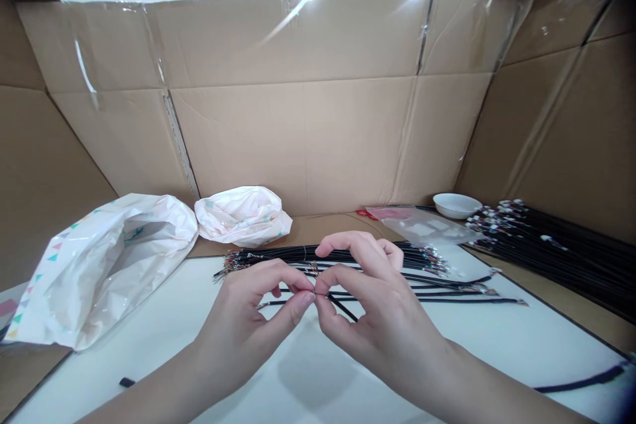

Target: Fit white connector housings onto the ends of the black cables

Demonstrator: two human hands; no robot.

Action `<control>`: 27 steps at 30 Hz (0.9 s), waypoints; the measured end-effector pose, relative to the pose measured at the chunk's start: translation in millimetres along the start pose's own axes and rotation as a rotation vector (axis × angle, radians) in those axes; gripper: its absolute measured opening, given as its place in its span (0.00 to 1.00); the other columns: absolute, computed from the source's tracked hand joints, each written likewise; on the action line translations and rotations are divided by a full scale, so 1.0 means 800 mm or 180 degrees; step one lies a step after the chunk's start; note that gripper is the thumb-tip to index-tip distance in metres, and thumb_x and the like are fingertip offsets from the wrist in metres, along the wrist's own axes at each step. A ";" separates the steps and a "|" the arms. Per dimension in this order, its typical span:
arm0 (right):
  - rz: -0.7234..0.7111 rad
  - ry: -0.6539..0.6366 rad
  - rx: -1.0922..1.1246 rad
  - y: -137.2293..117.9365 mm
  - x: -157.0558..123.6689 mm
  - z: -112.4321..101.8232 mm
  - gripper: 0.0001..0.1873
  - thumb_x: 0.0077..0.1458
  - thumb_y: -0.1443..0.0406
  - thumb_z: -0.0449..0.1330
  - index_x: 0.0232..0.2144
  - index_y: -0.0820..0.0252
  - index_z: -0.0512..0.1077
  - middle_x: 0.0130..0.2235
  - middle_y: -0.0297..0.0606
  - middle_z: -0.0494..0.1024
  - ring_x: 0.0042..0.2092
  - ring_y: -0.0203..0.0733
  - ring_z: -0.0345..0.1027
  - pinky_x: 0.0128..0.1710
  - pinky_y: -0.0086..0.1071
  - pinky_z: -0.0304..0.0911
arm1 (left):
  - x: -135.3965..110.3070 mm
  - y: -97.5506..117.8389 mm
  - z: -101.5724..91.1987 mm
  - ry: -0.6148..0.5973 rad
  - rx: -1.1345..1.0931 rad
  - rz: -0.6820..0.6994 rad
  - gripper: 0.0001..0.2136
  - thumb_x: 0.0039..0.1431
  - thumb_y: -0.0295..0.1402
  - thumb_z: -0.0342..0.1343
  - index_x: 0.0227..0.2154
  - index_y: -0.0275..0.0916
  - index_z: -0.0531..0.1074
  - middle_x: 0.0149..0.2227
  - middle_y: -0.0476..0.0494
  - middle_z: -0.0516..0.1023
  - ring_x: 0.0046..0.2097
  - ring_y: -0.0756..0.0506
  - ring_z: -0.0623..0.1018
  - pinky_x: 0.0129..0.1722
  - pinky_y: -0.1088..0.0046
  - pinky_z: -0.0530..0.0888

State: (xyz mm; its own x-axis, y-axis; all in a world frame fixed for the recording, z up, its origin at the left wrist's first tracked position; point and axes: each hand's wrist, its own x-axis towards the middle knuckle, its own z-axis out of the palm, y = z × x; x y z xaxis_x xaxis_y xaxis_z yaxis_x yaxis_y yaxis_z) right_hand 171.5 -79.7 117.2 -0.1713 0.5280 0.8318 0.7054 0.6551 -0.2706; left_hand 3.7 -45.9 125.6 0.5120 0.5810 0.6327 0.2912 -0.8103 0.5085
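We're pinching black cable point(342, 308) between left hand point(248, 324) and right hand point(382, 321), both nearly closed, fingertips meeting; held end hidden. We're keeping pinch steady and close, just above cable bundle point(322, 254) on white board point(149, 344).

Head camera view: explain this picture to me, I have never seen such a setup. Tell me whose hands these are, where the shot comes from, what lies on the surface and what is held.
There is no machine here: these are a person's bare hands, seen from a camera worn on the head. The left hand and right hand pinch a thin black cable between their fingertips; its tip is too small to make out. Beyond them, a bundle of black cables lies on a white board. Cardboard walls stand behind, with a printed white plastic bag, a second white bag, a white bowl and another pile of black cables.
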 end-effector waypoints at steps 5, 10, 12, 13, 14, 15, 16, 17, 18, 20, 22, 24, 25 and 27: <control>-0.0067 0.0060 -0.0111 -0.003 -0.001 0.001 0.07 0.50 0.73 0.57 0.24 0.60 0.69 0.39 0.36 0.72 0.44 0.42 0.66 0.41 0.39 0.47 | -0.002 0.001 0.005 0.0100 0.0092 0.0195 0.05 0.59 0.25 0.53 0.30 0.40 0.70 0.27 0.53 0.75 0.29 0.54 0.73 0.28 0.80 0.69; 0.0066 0.0126 0.0220 -0.002 0.000 0.005 0.06 0.53 0.72 0.57 0.27 0.58 0.69 0.41 0.37 0.70 0.46 0.41 0.65 0.42 0.38 0.49 | -0.007 -0.004 0.007 0.0274 0.0050 0.0326 0.05 0.60 0.23 0.49 0.31 0.40 0.67 0.29 0.51 0.71 0.31 0.53 0.71 0.29 0.80 0.69; 0.0131 0.0056 0.0419 -0.002 0.000 0.007 0.06 0.55 0.72 0.55 0.28 0.58 0.69 0.42 0.38 0.69 0.47 0.41 0.65 0.42 0.37 0.52 | -0.010 -0.009 0.008 0.0323 -0.0063 0.0383 0.06 0.61 0.23 0.48 0.33 0.41 0.66 0.30 0.50 0.70 0.32 0.52 0.70 0.30 0.79 0.69; 0.0174 0.0012 0.0522 -0.002 -0.001 0.008 0.06 0.55 0.72 0.54 0.28 0.58 0.68 0.41 0.39 0.69 0.47 0.41 0.65 0.43 0.36 0.54 | -0.011 -0.011 0.009 0.0335 -0.0128 0.0416 0.07 0.61 0.22 0.47 0.33 0.41 0.66 0.30 0.49 0.69 0.32 0.52 0.70 0.31 0.79 0.69; 0.0220 -0.0038 0.0636 -0.002 -0.001 0.009 0.06 0.56 0.71 0.54 0.29 0.57 0.68 0.41 0.39 0.69 0.47 0.41 0.64 0.43 0.36 0.55 | -0.011 -0.012 0.010 0.0350 -0.0197 0.0465 0.07 0.61 0.22 0.47 0.33 0.41 0.66 0.30 0.49 0.69 0.33 0.52 0.70 0.31 0.78 0.69; 0.0274 -0.0078 0.0760 -0.002 -0.002 0.009 0.06 0.57 0.70 0.53 0.29 0.57 0.68 0.41 0.39 0.69 0.47 0.41 0.64 0.43 0.35 0.57 | -0.012 -0.014 0.011 0.0366 -0.0268 0.0520 0.08 0.61 0.22 0.46 0.34 0.41 0.66 0.30 0.49 0.68 0.33 0.52 0.70 0.31 0.78 0.69; 0.0319 -0.0102 0.0883 -0.002 -0.003 0.010 0.06 0.57 0.70 0.53 0.30 0.58 0.67 0.41 0.39 0.68 0.47 0.40 0.65 0.42 0.35 0.58 | -0.012 -0.015 0.012 0.0386 -0.0341 0.0575 0.08 0.61 0.21 0.46 0.34 0.41 0.66 0.30 0.49 0.68 0.33 0.51 0.69 0.31 0.78 0.69; 0.0352 -0.0114 0.0993 -0.002 -0.004 0.011 0.05 0.58 0.69 0.53 0.30 0.58 0.66 0.41 0.39 0.68 0.47 0.40 0.65 0.42 0.34 0.59 | -0.011 -0.015 0.013 0.0400 -0.0420 0.0605 0.08 0.61 0.21 0.46 0.34 0.41 0.66 0.30 0.49 0.68 0.33 0.51 0.70 0.31 0.78 0.70; 0.0371 -0.0125 0.1074 -0.002 -0.005 0.012 0.05 0.58 0.69 0.53 0.30 0.58 0.66 0.42 0.39 0.68 0.46 0.39 0.65 0.42 0.33 0.60 | -0.010 -0.015 0.013 0.0407 -0.0513 0.0593 0.08 0.61 0.22 0.47 0.34 0.42 0.67 0.30 0.49 0.69 0.33 0.51 0.70 0.32 0.78 0.70; 0.0396 -0.0141 0.1120 -0.001 -0.006 0.012 0.04 0.58 0.70 0.52 0.31 0.58 0.65 0.42 0.40 0.67 0.46 0.39 0.64 0.41 0.33 0.61 | -0.008 -0.013 0.013 0.0392 -0.0771 0.0275 0.06 0.62 0.25 0.49 0.34 0.42 0.67 0.31 0.49 0.70 0.33 0.51 0.72 0.32 0.78 0.71; 0.0385 -0.0134 0.1042 0.000 -0.006 0.011 0.05 0.58 0.70 0.52 0.31 0.58 0.65 0.42 0.40 0.66 0.46 0.39 0.64 0.41 0.33 0.61 | -0.005 -0.010 0.011 0.0285 -0.1125 -0.0364 0.01 0.61 0.32 0.52 0.34 0.42 0.67 0.31 0.49 0.72 0.33 0.51 0.73 0.29 0.79 0.71; 0.0358 -0.0102 0.0943 0.000 -0.006 0.010 0.06 0.58 0.70 0.52 0.30 0.58 0.66 0.41 0.40 0.66 0.47 0.40 0.63 0.41 0.33 0.61 | -0.001 -0.008 0.007 -0.0067 -0.1462 -0.0950 0.08 0.60 0.39 0.53 0.32 0.39 0.68 0.28 0.48 0.72 0.31 0.50 0.73 0.27 0.78 0.70; 0.0337 -0.0084 0.0892 0.000 -0.005 0.009 0.06 0.58 0.70 0.52 0.29 0.58 0.66 0.41 0.40 0.66 0.48 0.41 0.62 0.41 0.33 0.61 | 0.001 -0.008 0.005 -0.0312 -0.1593 -0.1121 0.12 0.59 0.42 0.52 0.29 0.38 0.68 0.26 0.47 0.72 0.29 0.50 0.73 0.26 0.78 0.69; 0.0283 -0.0038 0.0766 0.000 -0.003 0.008 0.07 0.58 0.69 0.52 0.29 0.57 0.66 0.41 0.40 0.66 0.48 0.41 0.62 0.42 0.34 0.61 | 0.003 -0.009 0.002 -0.0706 -0.1785 -0.1263 0.16 0.60 0.45 0.51 0.25 0.37 0.69 0.22 0.47 0.72 0.26 0.51 0.71 0.25 0.77 0.67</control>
State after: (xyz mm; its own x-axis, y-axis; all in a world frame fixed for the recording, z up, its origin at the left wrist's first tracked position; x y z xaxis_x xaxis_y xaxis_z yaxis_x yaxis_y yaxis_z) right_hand 167.3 -77.7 112.3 -0.1250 0.5948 0.7941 0.5345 0.7147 -0.4511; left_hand 4.5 -39.1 122.5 0.6231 0.7461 0.2348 0.0611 -0.3458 0.9363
